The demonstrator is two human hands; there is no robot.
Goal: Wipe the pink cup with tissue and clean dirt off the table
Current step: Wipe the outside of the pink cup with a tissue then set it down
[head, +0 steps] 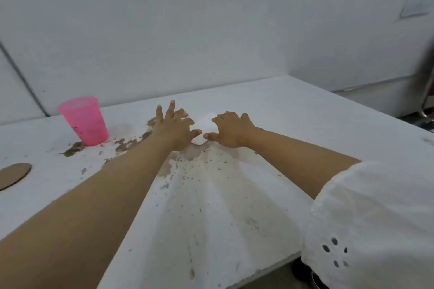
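A pink plastic cup (pixel 84 121) stands upright at the back left of the white table (pixel 305 124), with brown specks on its lower wall. Brown dirt (pixel 187 166) is smeared and spattered across the middle of the table and around the cup's base. A white tissue (pixel 206 125) lies flat near the back edge. My left hand (pixel 175 128) presses on its left side with fingers spread. My right hand (pixel 231 130) rests on its right side, fingers curled over it.
A round brown cardboard coaster (pixel 13 175) lies at the left edge. A white wall runs just behind the table. A metal chair leg (pixel 426 103) shows at the far right. The table's front edge is near my right sleeve (pixel 375 218).
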